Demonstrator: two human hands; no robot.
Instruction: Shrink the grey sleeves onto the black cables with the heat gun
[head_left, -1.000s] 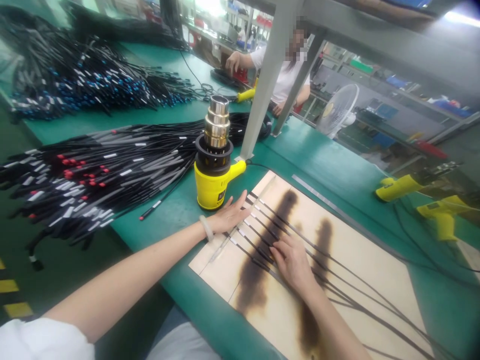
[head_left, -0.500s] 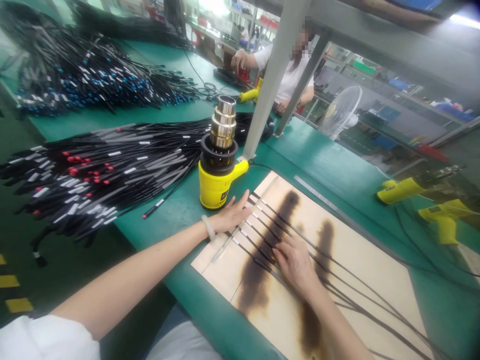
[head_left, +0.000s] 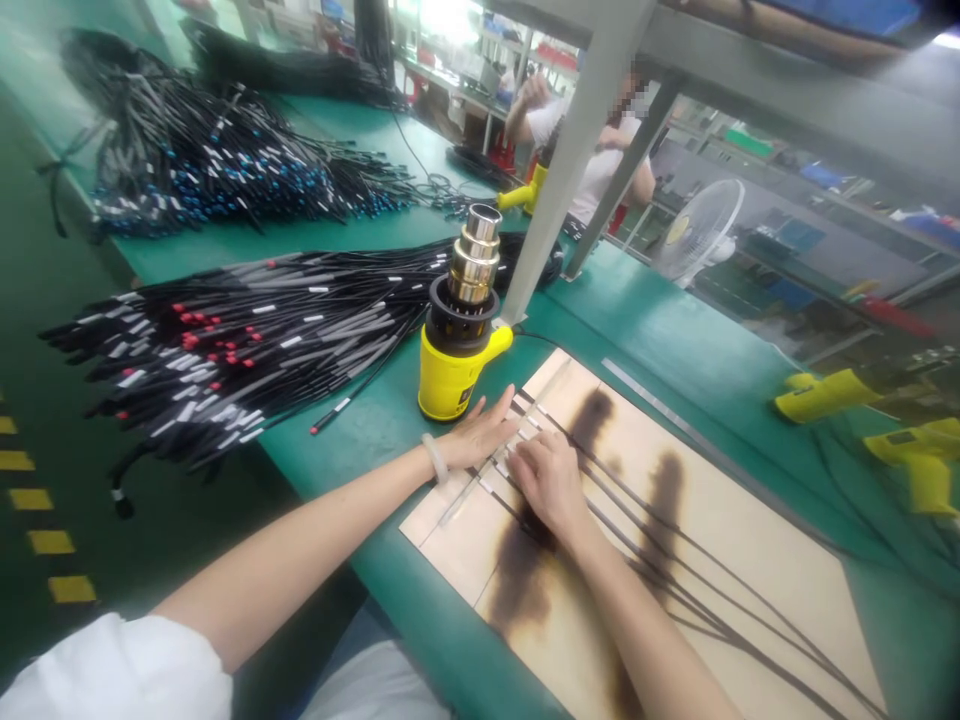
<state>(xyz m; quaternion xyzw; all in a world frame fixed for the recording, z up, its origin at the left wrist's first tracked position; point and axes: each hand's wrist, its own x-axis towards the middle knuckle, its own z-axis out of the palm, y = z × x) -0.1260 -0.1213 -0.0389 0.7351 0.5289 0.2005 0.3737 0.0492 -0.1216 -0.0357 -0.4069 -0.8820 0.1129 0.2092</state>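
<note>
My left hand point(head_left: 480, 436) lies flat, fingers stretched out, on the near-left corner of a scorched wooden board point(head_left: 720, 520), next to a yellow heat gun point(head_left: 459, 335) standing nozzle-up. My right hand point(head_left: 546, 480) rests palm down on the ends of several thin black cables point(head_left: 675, 560) laid side by side across the board; its fingers are curled over the cable ends by a metal strip point(head_left: 465, 492). Whether the fingers pinch a cable is hidden.
A big bundle of black cables with red and white tips point(head_left: 225, 340) lies left of the heat gun, another with blue tips point(head_left: 225, 170) behind it. A grey post point(head_left: 570, 170) rises beside the gun. Two more yellow heat guns point(head_left: 870, 420) lie far right. A co-worker point(head_left: 592, 130) sits opposite; a fan point(head_left: 694, 228) stands nearby.
My right hand slid left along the cables toward their ends and now sits close to my left hand. The view also shifted slightly to the left.
</note>
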